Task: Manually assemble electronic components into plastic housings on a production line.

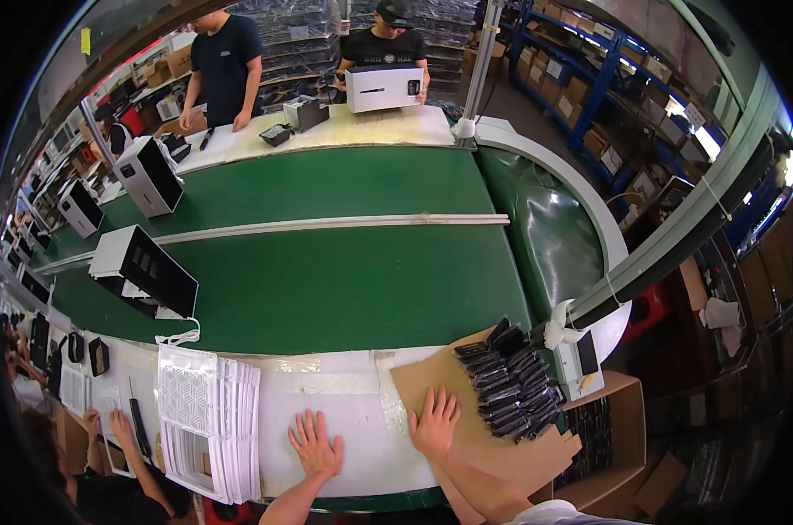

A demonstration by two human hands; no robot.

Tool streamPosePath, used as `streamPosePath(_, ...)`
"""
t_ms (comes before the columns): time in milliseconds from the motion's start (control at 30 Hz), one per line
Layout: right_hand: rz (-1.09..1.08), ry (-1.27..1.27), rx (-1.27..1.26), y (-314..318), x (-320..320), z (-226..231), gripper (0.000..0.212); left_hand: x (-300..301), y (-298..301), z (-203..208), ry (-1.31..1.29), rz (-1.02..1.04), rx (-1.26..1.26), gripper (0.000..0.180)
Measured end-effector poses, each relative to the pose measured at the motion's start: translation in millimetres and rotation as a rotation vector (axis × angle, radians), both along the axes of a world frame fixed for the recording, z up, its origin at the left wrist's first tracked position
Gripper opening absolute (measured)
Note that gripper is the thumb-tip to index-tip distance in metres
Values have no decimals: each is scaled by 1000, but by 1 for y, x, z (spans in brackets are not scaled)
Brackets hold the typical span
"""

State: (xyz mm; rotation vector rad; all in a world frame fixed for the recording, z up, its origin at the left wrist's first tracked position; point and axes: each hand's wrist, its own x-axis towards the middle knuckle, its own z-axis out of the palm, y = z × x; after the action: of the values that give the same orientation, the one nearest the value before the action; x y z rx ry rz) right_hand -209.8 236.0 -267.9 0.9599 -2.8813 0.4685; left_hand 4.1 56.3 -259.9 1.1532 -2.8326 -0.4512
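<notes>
My left hand [316, 444] lies flat on the white worktop [326, 385], its fingers spread and nothing in it. To its left stands a stack of white plastic frames [208, 420] with a patterned grille at the top. My right hand [436, 422] rests, fingers apart, at the left part of a brown cardboard sheet [480, 455]. On that sheet, to the right of this hand, lies a pile of black parts [512, 381] that look wrapped in shiny film. I cannot make out their exact kind.
Beyond the worktop runs a green conveyor [344, 297] carrying a black-and-white boxy appliance [151, 271]. An open carton [620, 429] of black parts stands at the right, below a metal post [668, 254]. A co-worker [125, 464] sits at the left; another across the belt holds a white casing [383, 89].
</notes>
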Motion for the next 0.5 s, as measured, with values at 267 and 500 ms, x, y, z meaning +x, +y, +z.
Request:
streamPosePath(267, 3, -1, -2, 1, 0, 1, 76, 1, 0, -2, -3, -3, 9, 80)
streamPosePath(500, -4, 41, 33, 0, -1, 1, 74, 2, -1, -7, 2, -5, -4, 81)
